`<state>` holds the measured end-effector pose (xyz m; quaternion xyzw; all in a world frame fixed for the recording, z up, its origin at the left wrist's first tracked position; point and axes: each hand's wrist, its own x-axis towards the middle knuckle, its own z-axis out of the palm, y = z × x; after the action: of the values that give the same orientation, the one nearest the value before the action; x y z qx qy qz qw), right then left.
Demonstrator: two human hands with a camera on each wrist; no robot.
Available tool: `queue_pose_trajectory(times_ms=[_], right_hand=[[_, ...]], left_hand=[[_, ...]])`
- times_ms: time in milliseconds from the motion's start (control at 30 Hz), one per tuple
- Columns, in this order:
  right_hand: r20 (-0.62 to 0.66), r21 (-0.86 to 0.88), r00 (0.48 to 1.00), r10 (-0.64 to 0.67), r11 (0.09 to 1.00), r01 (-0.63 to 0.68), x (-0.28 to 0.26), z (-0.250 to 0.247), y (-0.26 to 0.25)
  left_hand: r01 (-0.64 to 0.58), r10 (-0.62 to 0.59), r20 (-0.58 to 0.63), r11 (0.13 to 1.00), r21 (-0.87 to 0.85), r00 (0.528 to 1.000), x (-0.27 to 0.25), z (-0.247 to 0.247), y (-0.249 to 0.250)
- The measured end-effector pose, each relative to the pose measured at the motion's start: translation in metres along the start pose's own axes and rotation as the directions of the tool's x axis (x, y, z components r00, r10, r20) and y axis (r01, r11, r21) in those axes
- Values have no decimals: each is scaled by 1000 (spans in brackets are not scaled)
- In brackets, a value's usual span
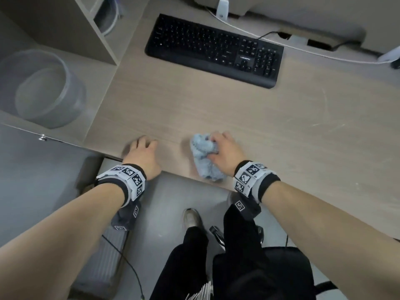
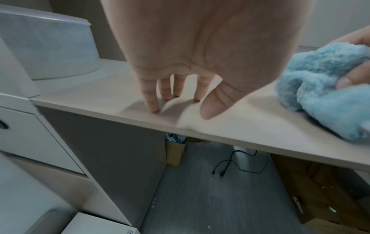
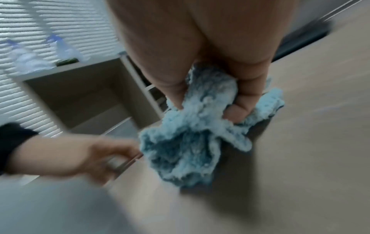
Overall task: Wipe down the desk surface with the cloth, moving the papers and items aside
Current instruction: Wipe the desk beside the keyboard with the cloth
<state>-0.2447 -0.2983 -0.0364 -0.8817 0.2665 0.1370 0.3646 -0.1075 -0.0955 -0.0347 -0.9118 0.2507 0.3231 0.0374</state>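
A crumpled light-blue cloth [image 1: 204, 156] [image 2: 322, 88] [image 3: 192, 142] lies on the pale wood desk [image 1: 249, 118] near its front edge. My right hand [image 1: 223, 152] [image 3: 212, 101] grips the cloth, thumb and fingers curled into its folds. My left hand [image 1: 142, 152] [image 2: 176, 101] is to the left of the cloth, straight fingertips [image 2: 154, 109] touching the bare desk [image 2: 240, 126] at the front left corner, holding nothing. No papers show on the desk.
A black keyboard [image 1: 214, 50] lies at the back of the desk, with cables and a monitor foot [image 1: 223, 7] behind it. A clear plastic tub [image 1: 45, 89] sits on the lower shelf to the left. Below the desk are my legs, a chair, cardboard boxes [image 2: 176, 152].
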Motion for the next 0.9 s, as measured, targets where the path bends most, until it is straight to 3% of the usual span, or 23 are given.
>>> queue_pose_trajectory(times_ms=[100, 167, 233, 333, 400, 467, 533, 600, 667, 733, 833, 900], right_hand=[[-198, -15, 950, 243, 968, -251, 8, -48, 37], [-193, -95, 924, 330, 931, -352, 10, -54, 49], [-149, -163, 945, 293, 935, -315, 10, -36, 38], [17, -220, 996, 88, 972, -82, 6, 13, -5], [193, -194, 980, -40, 978, 78, -2, 41, -33], [256, -59, 957, -135, 986, 155, -8, 54, -42], [132, 9, 985, -109, 994, 108, -2, 40, -32], [-49, -44, 998, 33, 998, -35, 11, 7, -6], [-210, -85, 956, 204, 970, -226, 20, -30, 31], [-273, -158, 921, 278, 931, -328, 23, -44, 50], [-110, -301, 980, 166, 934, -192, 16, -8, 27], [-80, -285, 996, 39, 957, -60, -7, 0, 30]], left_hand=[[-21, 21, 0, 1000, 8, 1000, -2, -1, -7], [-24, 24, -4, 1000, 11, 1000, -4, 0, -10], [-22, 22, -6, 1000, 7, 1000, -4, 2, -10], [-24, 24, -11, 1000, 19, 1000, -3, 5, -10], [-25, 25, -10, 999, 30, 1000, -2, 5, -10], [-34, 34, 0, 999, 39, 999, -1, 3, -10], [-41, 41, 4, 999, 30, 999, 0, 2, -12], [-45, 46, -2, 999, 26, 999, 0, 1, -13], [-52, 52, -2, 998, 27, 999, -1, 2, -13], [-46, 46, 5, 998, 42, 999, 0, 2, -14], [8, -8, 1, 1000, -11, 1000, 4, -7, -16], [-16, 15, -16, 999, -31, 1000, 15, -20, 22]])
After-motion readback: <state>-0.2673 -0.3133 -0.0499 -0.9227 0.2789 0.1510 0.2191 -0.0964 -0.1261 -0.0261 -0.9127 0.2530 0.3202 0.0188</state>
